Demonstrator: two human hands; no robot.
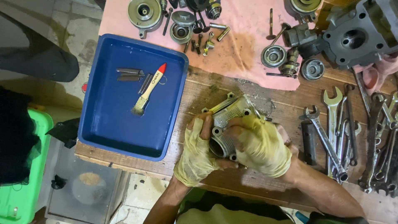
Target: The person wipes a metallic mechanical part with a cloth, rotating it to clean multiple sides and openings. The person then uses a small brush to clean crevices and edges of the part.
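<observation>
Both my hands wear worn yellowish gloves and grip a grey metal engine cylinder block over the wooden workbench. My left hand clasps its left side, with the thumb up on the flange. My right hand wraps over the block's right and near side, hiding much of it. A round bore shows between the hands.
A blue plastic tray at left holds a paintbrush and small metal pieces. Engine parts lie on a pink cloth at the back, beside a cylinder head. Several wrenches lie at right. A green bin stands on the floor.
</observation>
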